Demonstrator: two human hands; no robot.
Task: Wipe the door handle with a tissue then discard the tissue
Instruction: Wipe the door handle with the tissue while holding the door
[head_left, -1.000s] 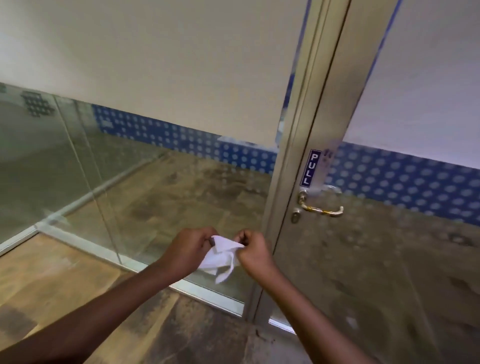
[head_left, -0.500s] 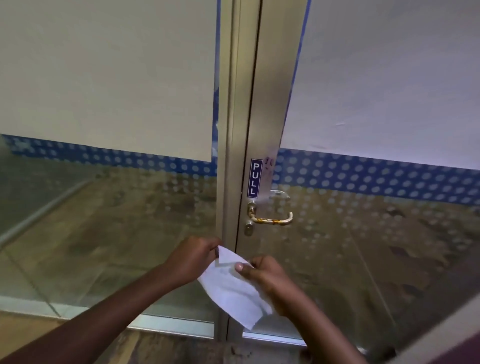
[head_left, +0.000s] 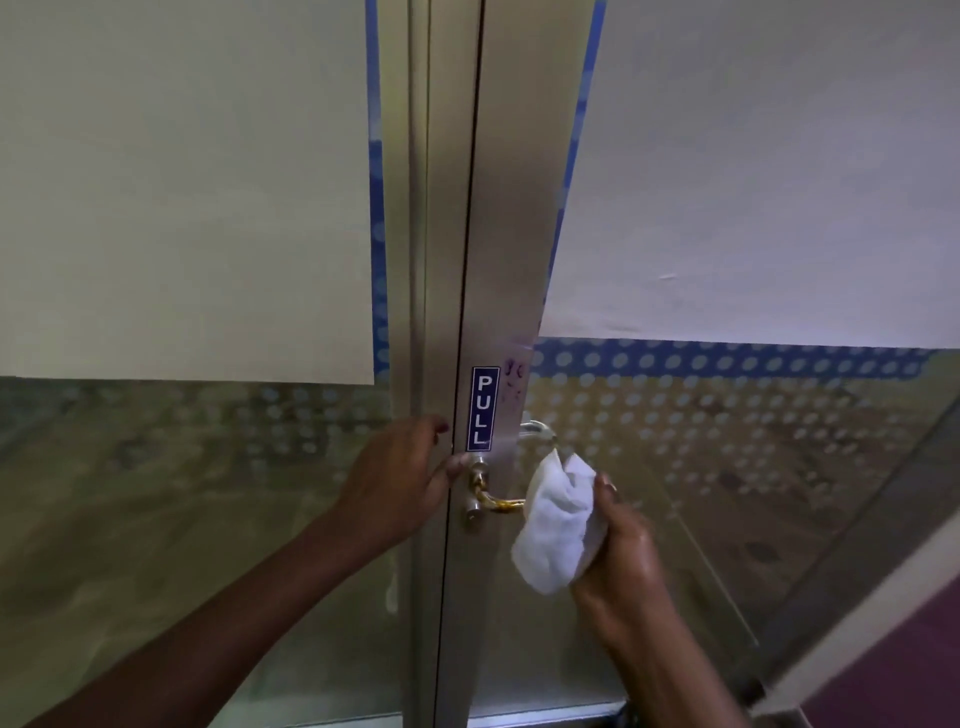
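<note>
At the door stile, just below the PULL sticker (head_left: 481, 409): door handle (head_left: 498, 503), gold-toned lever, projecting rightward from its rose, outer half hidden under the tissue (head_left: 557, 525). Tissue white, bunched, being pressed over the lever's free end, lower part hanging loose below the grip. Right hand (head_left: 621, 545) clasping the tissue from the right and beneath, fingers curled round the wad and apparently round the lever inside it; contact between paper and metal not directly visible. Left hand (head_left: 397, 480) lying flat and unclenched against the door frame (head_left: 415, 312) beside the closing edge, holding nothing, thumb tip reaching toward the rose, seemingly bracing the door. Keyhole cylinder (head_left: 471, 512) just below the lever root, uncovered. Glass panel (head_left: 727, 467) with dotted film behind the handle; second lever showing through the glass above the tissue. Step in hand, by judgement: wiping, at its start, only the outer end being covered. Next move calling for sliding the wrapped grip inward along the lever toward the rose, keeping pressure light enough not to depress the lever. Discarding not yet done; no bin visible.
</note>
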